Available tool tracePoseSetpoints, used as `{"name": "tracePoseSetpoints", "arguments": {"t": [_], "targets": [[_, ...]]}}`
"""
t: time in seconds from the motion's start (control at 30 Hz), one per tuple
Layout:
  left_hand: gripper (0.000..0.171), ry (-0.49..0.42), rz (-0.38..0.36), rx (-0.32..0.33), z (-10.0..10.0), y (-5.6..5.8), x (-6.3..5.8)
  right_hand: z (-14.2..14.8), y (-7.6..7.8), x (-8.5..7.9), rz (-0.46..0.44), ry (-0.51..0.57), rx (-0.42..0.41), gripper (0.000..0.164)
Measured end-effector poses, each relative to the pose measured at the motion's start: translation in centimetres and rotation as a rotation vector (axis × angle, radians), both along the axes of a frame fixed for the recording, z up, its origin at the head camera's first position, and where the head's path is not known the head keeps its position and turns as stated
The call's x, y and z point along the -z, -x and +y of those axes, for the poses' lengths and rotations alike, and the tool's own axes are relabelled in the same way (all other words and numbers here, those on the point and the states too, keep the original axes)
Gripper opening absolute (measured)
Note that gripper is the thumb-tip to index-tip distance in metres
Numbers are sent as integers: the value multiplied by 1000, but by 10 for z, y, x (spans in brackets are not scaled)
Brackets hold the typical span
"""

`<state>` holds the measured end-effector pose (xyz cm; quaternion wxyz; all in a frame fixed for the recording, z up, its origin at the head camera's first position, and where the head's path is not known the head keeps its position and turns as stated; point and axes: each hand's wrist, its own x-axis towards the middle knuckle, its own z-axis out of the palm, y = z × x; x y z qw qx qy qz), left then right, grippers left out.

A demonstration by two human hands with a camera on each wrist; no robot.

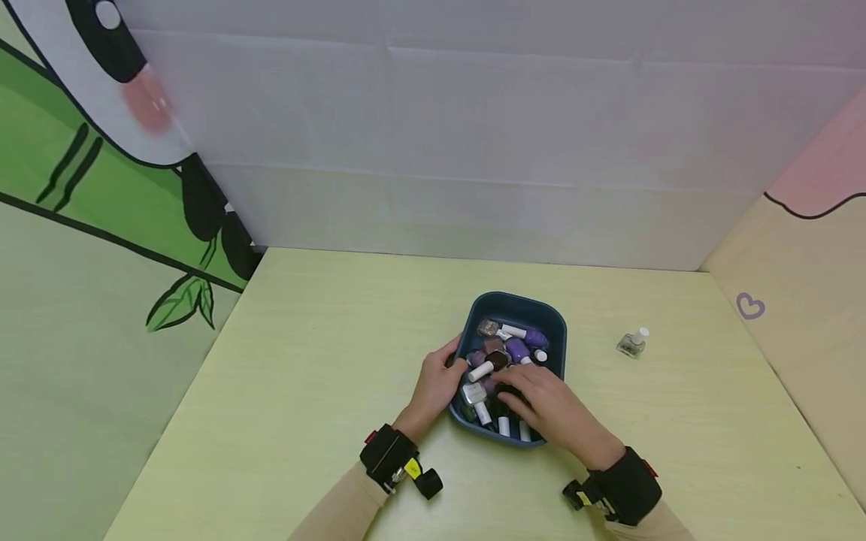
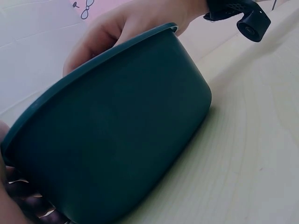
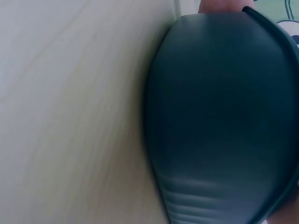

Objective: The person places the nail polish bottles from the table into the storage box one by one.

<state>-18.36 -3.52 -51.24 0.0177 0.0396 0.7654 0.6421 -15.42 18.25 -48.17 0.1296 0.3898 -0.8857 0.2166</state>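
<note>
A dark blue-green plastic bin [image 1: 517,303] stands on the table, filled with several small nail polish bottles with white caps and purple, brown or clear bodies. My left hand [image 1: 436,385] grips the bin's left side, thumb at the rim and fingers against the outer wall. Over the bin's near right part, my right hand [image 1: 556,409] reaches in among the bottles, thumb and forefinger apart. Its forefinger lies close to a dark brown bottle [image 1: 498,360] with a white cap. The other right fingertips are hidden. Both wrist views show mostly the bin's outer wall [image 2: 117,116].
A clear nail polish bottle [image 1: 632,344] with a white cap stands alone on the table to the right of the bin. The pale wooden table [image 1: 325,338] meets a white sheet [image 1: 473,150] at the back and patterned panels at both sides.
</note>
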Motion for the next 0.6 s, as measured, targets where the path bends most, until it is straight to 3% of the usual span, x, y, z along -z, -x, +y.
{"name": "tracePoseSetpoints", "arguments": {"t": [0.23,0.43,0.6], "targets": [[52,17,2,-12,0,2,2,6,3,-2,23,22,3,28],[52,11,2,-17,-1,3,2,14,5,-3,10,56,73,34],[52,17,1,-14,-1,2,2,26,8,-3,45,155,148,42]]}}
